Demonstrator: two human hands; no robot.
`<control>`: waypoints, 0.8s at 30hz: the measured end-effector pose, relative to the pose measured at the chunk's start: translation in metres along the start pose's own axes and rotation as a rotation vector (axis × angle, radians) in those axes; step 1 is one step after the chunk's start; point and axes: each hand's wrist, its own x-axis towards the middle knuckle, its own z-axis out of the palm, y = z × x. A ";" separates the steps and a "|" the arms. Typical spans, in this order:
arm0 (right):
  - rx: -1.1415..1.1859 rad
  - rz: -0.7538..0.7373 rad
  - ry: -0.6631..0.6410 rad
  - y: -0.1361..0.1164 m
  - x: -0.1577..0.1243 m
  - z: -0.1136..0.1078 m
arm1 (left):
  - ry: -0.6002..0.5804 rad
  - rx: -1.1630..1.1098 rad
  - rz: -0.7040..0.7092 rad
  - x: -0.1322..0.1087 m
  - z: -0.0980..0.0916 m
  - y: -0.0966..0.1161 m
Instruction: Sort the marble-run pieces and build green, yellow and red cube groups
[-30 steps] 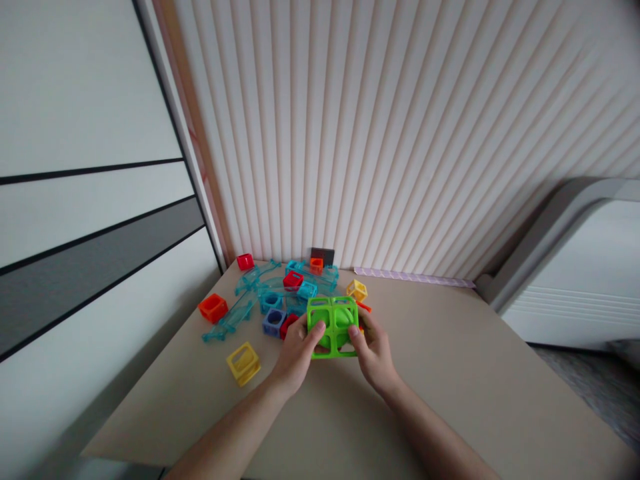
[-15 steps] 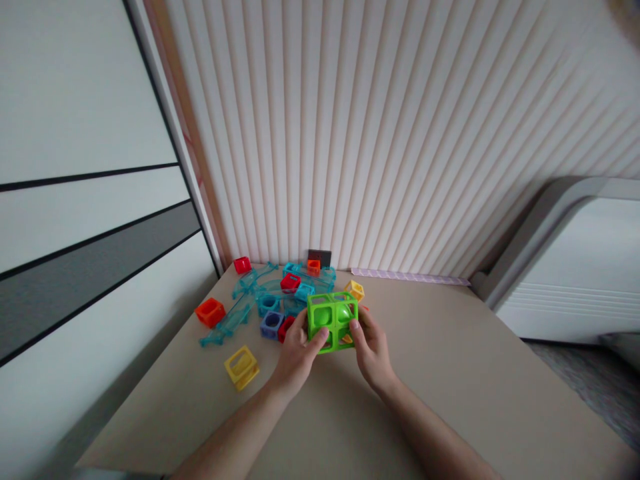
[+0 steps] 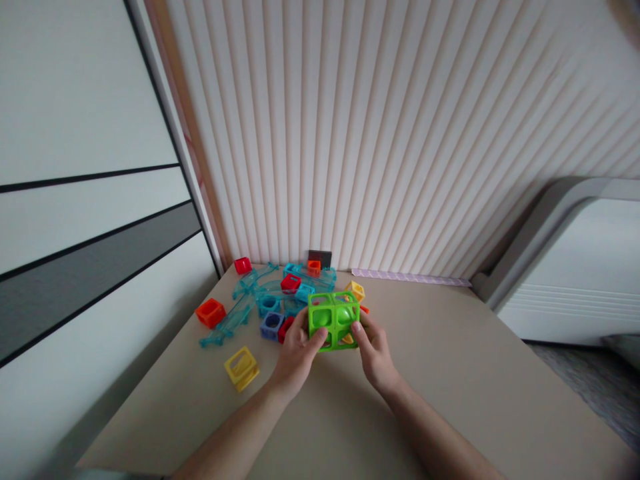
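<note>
Between my two hands is a bright green block (image 3: 333, 310) made of open-sided cube frames joined together, held up above the table. My left hand (image 3: 299, 350) grips its left side, thumb on the near face. On the right side, my right hand (image 3: 374, 350) grips it too, with the thumb against the near face and the other fingers mostly hidden behind. Just left of my left hand are a purple cube block (image 3: 271, 325) and a red block (image 3: 286, 328), the latter partly covered by the hand. A yellow cube block (image 3: 242, 368) lies nearer to me on the left.
Clear teal track pieces (image 3: 235, 320) spread over the table's (image 3: 450, 373) back left, among red and teal cubes. An orange-red block (image 3: 210, 312) sits at the left edge. Behind the green block is a pale yellow cube (image 3: 355, 291). A ridged wall panel (image 3: 320, 133) stands behind.
The green block has tilted very slightly in my hands, both of which keep their hold. The pieces on the table have not moved.
</note>
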 end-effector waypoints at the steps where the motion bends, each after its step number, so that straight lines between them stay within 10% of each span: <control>1: 0.013 -0.010 0.008 0.000 0.000 0.001 | -0.006 -0.003 0.021 0.000 0.000 0.000; 24: 0.006 -0.028 -0.024 -0.006 0.004 0.003 | 0.017 0.039 0.062 -0.001 -0.001 0.010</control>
